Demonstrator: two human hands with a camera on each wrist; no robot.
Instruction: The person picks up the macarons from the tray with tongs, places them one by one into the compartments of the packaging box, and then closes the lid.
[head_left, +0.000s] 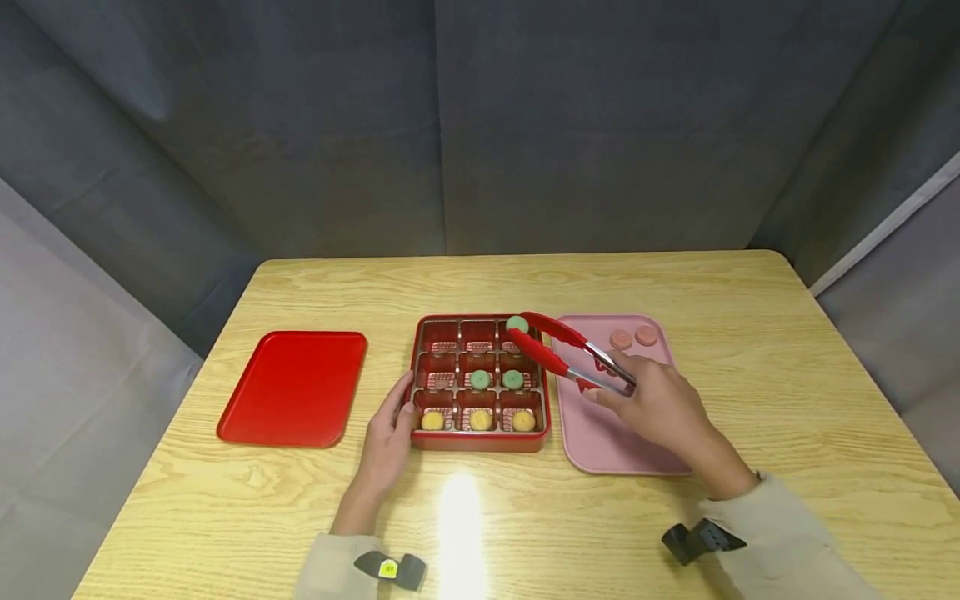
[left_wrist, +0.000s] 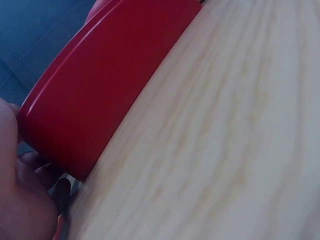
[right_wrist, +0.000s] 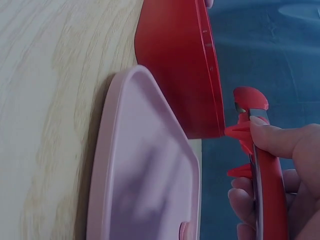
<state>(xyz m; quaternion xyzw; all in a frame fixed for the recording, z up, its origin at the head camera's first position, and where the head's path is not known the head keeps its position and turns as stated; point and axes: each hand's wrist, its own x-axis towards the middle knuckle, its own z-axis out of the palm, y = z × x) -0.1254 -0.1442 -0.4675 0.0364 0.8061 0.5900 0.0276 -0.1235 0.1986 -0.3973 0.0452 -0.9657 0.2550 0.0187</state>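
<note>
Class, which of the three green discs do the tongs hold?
The farthest green disc, between the ends of the red tongs, at the far right corner of the box; the other two lie in its middle row.

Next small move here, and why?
I'd lower the red-and-silver tongs slightly, then ease them open: the right hand holds them with a round green cookie between their tips, at the back-right compartment of the square red box. The left hand holds the box's left side, which should keep it steady.
</note>
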